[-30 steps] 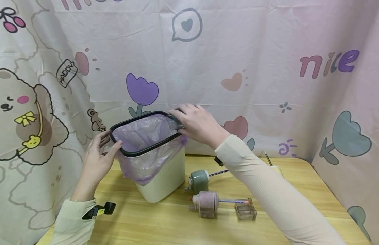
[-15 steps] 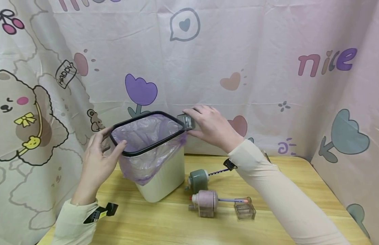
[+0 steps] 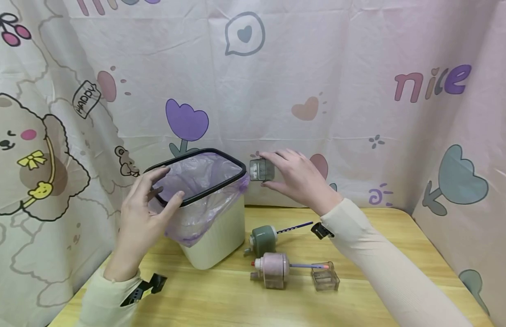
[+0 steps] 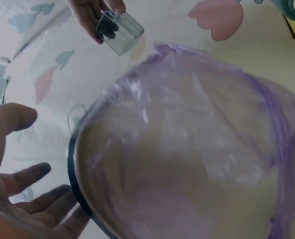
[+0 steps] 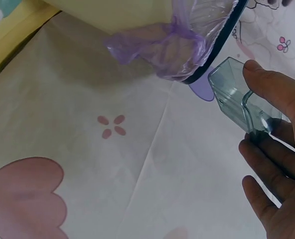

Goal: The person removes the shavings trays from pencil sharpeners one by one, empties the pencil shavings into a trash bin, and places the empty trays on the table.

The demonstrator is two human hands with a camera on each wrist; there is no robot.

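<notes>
My right hand (image 3: 295, 177) pinches a clear grey-green plastic shavings drawer (image 3: 261, 170) just right of the bin's rim, level with it. The right wrist view shows the drawer (image 5: 244, 97) between thumb and fingers, see-through, with no shavings visible in it. A cream trash bin (image 3: 220, 231) with a black rim ring and a purple plastic liner (image 3: 191, 177) stands tilted slightly in view. My left hand (image 3: 146, 213) is at the bin's near left corner, fingers loosely bent and spread, overlapping the rim.
On the wooden table (image 3: 220, 299) are a green crank pencil sharpener (image 3: 264, 240) and a pink one (image 3: 275, 270), each with a pencil sticking out. Right of the pink sharpener sits a brown clear drawer (image 3: 325, 277). A printed curtain (image 3: 245, 100) hangs behind and at both sides.
My right hand has drawn the shavings drawer from over the bin's opening to the right, outside the rim. My left hand has moved off its hold on the rim and slightly right.
</notes>
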